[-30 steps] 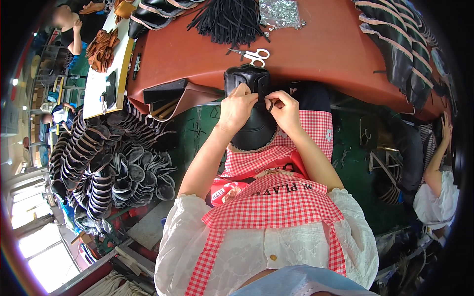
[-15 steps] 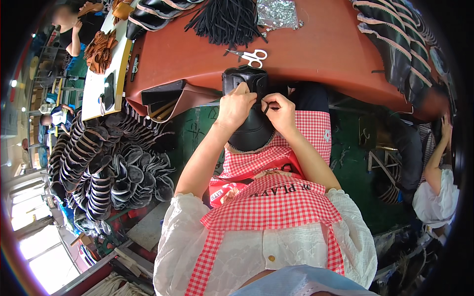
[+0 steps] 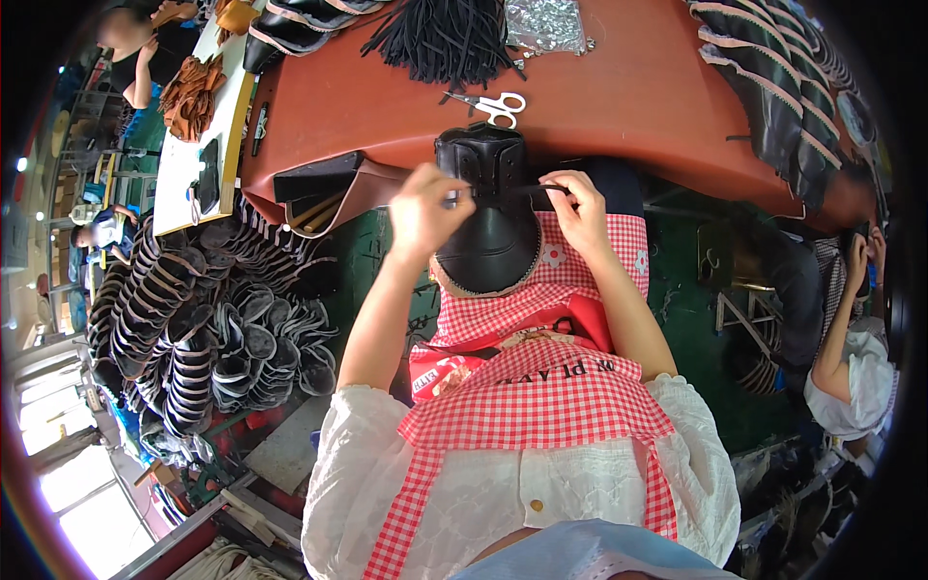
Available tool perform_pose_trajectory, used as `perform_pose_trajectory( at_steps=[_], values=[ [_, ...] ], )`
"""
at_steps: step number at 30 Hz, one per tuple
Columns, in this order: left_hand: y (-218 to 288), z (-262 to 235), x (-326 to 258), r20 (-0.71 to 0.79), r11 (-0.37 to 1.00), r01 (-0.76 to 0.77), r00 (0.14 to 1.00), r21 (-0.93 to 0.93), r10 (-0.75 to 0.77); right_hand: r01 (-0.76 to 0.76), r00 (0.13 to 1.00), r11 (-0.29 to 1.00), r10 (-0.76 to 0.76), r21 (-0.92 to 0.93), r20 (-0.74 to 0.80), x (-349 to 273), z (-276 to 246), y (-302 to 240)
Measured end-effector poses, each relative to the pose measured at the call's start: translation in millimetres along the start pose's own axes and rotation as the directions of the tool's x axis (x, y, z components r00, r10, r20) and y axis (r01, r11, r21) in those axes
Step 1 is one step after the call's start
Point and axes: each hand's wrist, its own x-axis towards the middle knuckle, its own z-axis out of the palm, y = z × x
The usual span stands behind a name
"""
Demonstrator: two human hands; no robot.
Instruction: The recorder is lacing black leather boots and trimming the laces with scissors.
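A black leather shoe upper (image 3: pixel 488 242) rests on my lap against the table edge, its rounded toe toward me and its eyelet flaps at the far end. To its right, my right hand (image 3: pixel 583 211) pinches a black shoelace (image 3: pixel 527 188), which runs taut leftward to the flaps. On the other side my left hand (image 3: pixel 428 215) is closed and slightly blurred by motion. A small dark piece shows at its fingertips, too smeared to name. White-handled scissors (image 3: pixel 501 108) lie on the table just beyond the upper.
On the red-brown table (image 3: pixel 619 106) lie a bundle of black laces (image 3: pixel 435 43), a bag of small metal parts (image 3: pixel 543 27) and black uppers (image 3: pixel 768 106). Stacked uppers (image 3: pixel 184 319) fill the left side. A person in white sleeves (image 3: pixel 851 377) sits at the right.
My hands have moved apart from over the upper, left hand leftward and right hand rightward. The lace has been drawn out into a straight line on the right.
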Motion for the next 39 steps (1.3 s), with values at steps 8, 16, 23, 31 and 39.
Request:
perform_pose_trajectory(
  at_steps=[8, 16, 23, 31, 39],
  values=[
    [-91.3, -175.5, -36.5, -0.744, 0.890, 0.384, 0.663, 0.244, -0.082, 0.129, 0.991, 0.991, -0.129, 0.017, 0.027, 18.0, 5.5, -27.4],
    [-8.8, -123.1, -44.8, -0.491, 0.944, 0.255, 0.807, -0.211, -0.328, 0.166, 0.871, 0.968, -0.233, 0.188, 0.432, 41.6, 94.8, -100.4],
    [18.2, -58.6, -48.4, -0.177, 0.913, 0.299, 0.918, -0.279, -0.355, 0.029, 0.891, 0.980, -0.115, 0.199, 0.440, 31.8, 83.8, -116.4],
    [-1.1, 1.4, -28.8, 0.128, 0.283, 0.431, 0.710, -0.857, -0.692, 0.440, 0.862, 0.895, -0.445, 0.075, 0.243, 27.5, 59.0, -104.6],
    [-21.0, 46.9, -24.1, 0.063, 0.454, 0.420, 0.785, -0.786, -0.616, 0.166, 0.983, 0.888, -0.115, -0.429, 0.143, 47.6, 57.8, -56.7]
  ],
)
